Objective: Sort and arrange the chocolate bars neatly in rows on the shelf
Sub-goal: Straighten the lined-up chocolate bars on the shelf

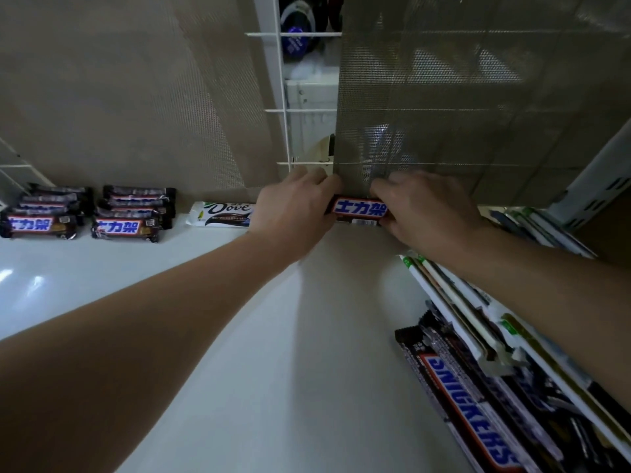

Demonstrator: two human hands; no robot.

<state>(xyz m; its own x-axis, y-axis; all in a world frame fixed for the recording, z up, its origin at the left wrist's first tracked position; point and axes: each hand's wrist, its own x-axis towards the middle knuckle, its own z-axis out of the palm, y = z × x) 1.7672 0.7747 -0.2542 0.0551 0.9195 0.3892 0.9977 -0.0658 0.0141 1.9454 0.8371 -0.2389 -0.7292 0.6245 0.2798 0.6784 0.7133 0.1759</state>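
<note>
Left forearm: bare and closest to my lens, it is stretching from the lower left corner toward the back of the shelf.
Loose pile: on my lower right, a jumbled heap of dark brown Snickers bars and white-wrapped bars is lying at a slant along the shelf's right side, partly under the right forearm.
White shelf: its glossy surface is showing between the two arms.
Left hand: I am seeing its fingers curling round the left end of a dark brown wrapped chocolate bar with blue lettering on a white patch.
Right hand: its fingers are curling round the right end of the same bar.
Held bar: it is lying level at the rear of the shelf, close against the grey perforated metal back panel; another wrapper's edge is showing just beneath it.
White Dove bar: it is lying flat just left of the left hand.
Sorted stacks: one stack of matching dark brown bars is sitting left of the Dove bar, and a second stack is sitting beside it, further left.
White wire grid: it is standing in the gap between the back panels.
</note>
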